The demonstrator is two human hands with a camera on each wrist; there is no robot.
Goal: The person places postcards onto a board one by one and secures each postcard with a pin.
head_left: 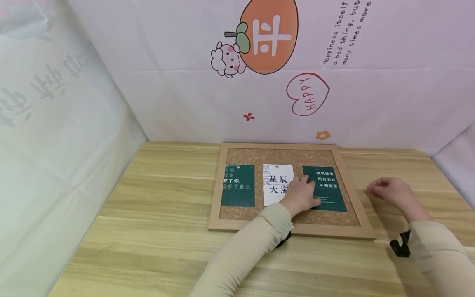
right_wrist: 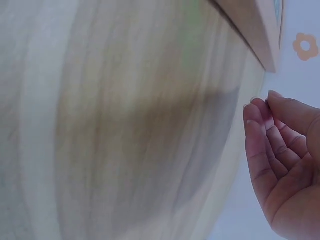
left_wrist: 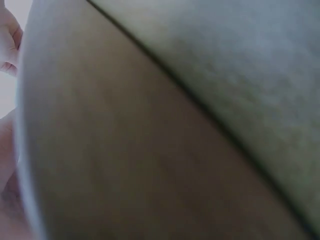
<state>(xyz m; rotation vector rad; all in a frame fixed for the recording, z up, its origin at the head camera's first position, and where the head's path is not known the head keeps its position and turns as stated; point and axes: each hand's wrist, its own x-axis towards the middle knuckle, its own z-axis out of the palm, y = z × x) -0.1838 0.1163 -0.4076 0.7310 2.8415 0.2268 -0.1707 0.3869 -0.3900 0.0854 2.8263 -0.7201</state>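
Note:
A wood-framed cork board (head_left: 282, 156) lies on the table with three printed cards on it. The left card (head_left: 239, 198) is green, the middle card (head_left: 272, 198) white, the right card (head_left: 328, 179) green. My left hand (head_left: 299, 196) reaches across the white card, its spread fingers and thumb resting on the left part of the right green card. Off the board's right side, my right hand (head_left: 395, 192) is raised with thumb and index fingertips pinched together. A tiny dark thing (right_wrist: 267, 102) shows between those fingertips in the right wrist view; its kind is unclear.
The wood-grain table (head_left: 156, 231) extends around the board. Behind it stands a pale printed backdrop (head_left: 178, 103), and a white sheet (head_left: 67, 165) hangs at the left. Small brown marks show at the tops of the left and middle cards.

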